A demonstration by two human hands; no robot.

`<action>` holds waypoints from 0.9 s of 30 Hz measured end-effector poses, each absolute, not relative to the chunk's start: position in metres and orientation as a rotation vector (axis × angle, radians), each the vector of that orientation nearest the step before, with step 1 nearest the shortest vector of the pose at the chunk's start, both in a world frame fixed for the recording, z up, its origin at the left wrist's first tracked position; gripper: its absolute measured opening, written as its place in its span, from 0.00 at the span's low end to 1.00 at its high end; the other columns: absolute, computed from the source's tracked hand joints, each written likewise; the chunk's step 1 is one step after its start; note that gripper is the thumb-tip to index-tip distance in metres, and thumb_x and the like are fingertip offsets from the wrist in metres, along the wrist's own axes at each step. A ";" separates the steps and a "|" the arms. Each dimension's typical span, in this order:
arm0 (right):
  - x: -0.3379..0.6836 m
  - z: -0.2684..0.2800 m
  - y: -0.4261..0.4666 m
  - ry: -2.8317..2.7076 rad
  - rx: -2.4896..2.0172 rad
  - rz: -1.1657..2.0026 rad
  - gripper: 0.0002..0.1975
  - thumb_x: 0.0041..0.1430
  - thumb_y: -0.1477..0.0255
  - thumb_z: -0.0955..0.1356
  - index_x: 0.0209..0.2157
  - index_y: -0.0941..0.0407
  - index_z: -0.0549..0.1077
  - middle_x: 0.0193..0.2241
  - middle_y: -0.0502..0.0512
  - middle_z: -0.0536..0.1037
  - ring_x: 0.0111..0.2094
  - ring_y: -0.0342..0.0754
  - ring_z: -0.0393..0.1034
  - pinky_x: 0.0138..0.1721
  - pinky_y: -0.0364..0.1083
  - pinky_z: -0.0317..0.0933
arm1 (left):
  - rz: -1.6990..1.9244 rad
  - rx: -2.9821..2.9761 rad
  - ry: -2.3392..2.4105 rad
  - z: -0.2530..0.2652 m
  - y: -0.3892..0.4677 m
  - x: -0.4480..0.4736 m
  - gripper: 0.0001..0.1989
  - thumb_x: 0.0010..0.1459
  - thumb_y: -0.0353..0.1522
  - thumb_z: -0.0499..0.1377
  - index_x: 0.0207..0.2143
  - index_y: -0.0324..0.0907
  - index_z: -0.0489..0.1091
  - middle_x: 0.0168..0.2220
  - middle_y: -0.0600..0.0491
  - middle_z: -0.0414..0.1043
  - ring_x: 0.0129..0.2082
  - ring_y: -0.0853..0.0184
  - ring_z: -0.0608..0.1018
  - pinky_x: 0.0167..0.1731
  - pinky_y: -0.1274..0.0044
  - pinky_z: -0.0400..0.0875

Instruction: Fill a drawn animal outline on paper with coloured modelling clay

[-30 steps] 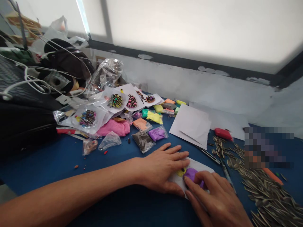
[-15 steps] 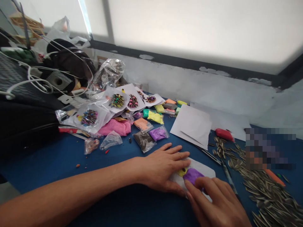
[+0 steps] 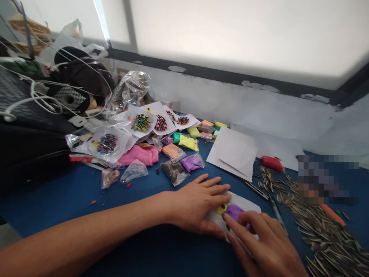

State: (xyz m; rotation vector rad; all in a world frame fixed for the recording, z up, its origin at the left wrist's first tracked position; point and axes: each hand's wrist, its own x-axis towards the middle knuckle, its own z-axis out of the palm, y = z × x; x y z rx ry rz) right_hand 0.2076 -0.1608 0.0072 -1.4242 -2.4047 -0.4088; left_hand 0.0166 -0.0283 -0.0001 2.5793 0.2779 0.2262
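Observation:
My left hand [image 3: 198, 206] lies flat with its fingers spread over a small white sheet of paper [image 3: 250, 202], pinning it to the table. On the sheet is a flattened piece of purple modelling clay [image 3: 234, 211]. A yellow clay piece [image 3: 221, 209] with a dark spot touches its left side. My right hand [image 3: 262, 242] is bent over the sheet, its index fingertip against the lower left edge of the purple clay. The thumb is apart from the index finger, and a small dark bit [image 3: 228, 227] shows between them. My right palm hides part of the sheet.
A heap of striped sunflower seeds [image 3: 323, 231] spreads at the right, beside pens [image 3: 277, 211]. Ahead are white papers [image 3: 233, 152] and bagged clay in purple [image 3: 192, 162], black [image 3: 175, 172] and orange [image 3: 173, 152]. Finished seed-and-clay pieces [image 3: 141, 122] lie on paper at the left.
My right index fingertip has shifted slightly up and left along the purple clay, and the gap to my thumb has widened. My left hand stays in place.

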 end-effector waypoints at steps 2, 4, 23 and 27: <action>0.210 0.009 -0.160 -2.371 -1.458 -0.446 0.14 0.63 0.72 0.65 0.49 0.56 0.75 0.34 0.57 0.74 0.33 0.47 0.67 0.36 0.47 0.60 | 0.223 2.579 0.278 0.000 -0.028 0.016 0.39 0.59 0.51 0.57 0.65 0.39 0.54 0.68 0.43 0.46 0.69 0.51 0.46 0.66 0.55 0.39; 0.214 0.008 -0.159 -2.352 -1.517 -0.483 0.14 0.64 0.70 0.65 0.49 0.56 0.75 0.34 0.57 0.73 0.32 0.47 0.67 0.35 0.47 0.60 | 0.221 2.575 0.279 0.000 -0.028 0.016 0.39 0.59 0.51 0.56 0.66 0.39 0.53 0.69 0.44 0.46 0.69 0.52 0.45 0.66 0.56 0.38; 0.221 0.003 -0.147 -2.351 -1.548 -0.450 0.11 0.63 0.70 0.64 0.45 0.54 0.76 0.34 0.57 0.71 0.31 0.48 0.66 0.32 0.47 0.58 | 0.207 2.520 0.283 0.000 -0.028 0.017 0.41 0.59 0.51 0.57 0.66 0.36 0.53 0.69 0.44 0.46 0.70 0.54 0.45 0.66 0.57 0.36; 0.218 0.006 -0.145 -2.340 -1.564 -0.399 0.11 0.64 0.71 0.63 0.44 0.54 0.75 0.34 0.57 0.71 0.31 0.48 0.66 0.32 0.48 0.60 | 0.215 2.525 0.279 0.000 -0.028 0.017 0.40 0.59 0.51 0.57 0.66 0.37 0.53 0.69 0.44 0.46 0.70 0.54 0.45 0.66 0.57 0.36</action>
